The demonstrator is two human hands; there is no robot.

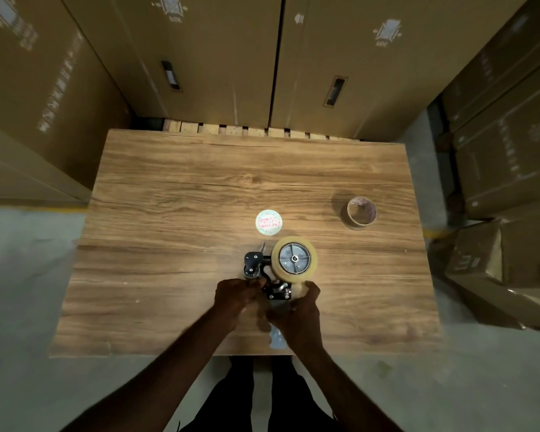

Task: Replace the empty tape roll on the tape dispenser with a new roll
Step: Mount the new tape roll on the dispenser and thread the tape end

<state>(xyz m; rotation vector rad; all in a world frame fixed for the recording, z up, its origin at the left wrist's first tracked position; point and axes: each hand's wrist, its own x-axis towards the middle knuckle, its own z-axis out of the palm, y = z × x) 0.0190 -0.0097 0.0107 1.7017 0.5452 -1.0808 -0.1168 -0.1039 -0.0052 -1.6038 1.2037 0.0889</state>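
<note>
Your right hand [300, 310] grips the tape dispenser [272, 275] handle, left hand [236, 294] pinching beside it, new roll [294, 258] just above both.

Pretty dim overall, warm light pooled on the middle of the table [200, 188], corners falling dark. Wide-angle lens bends the cardboard boxes [60, 73] at the edges. Edges are soft and smeary, and the cardboard core [361, 212] throws a shadow leftward.
</note>
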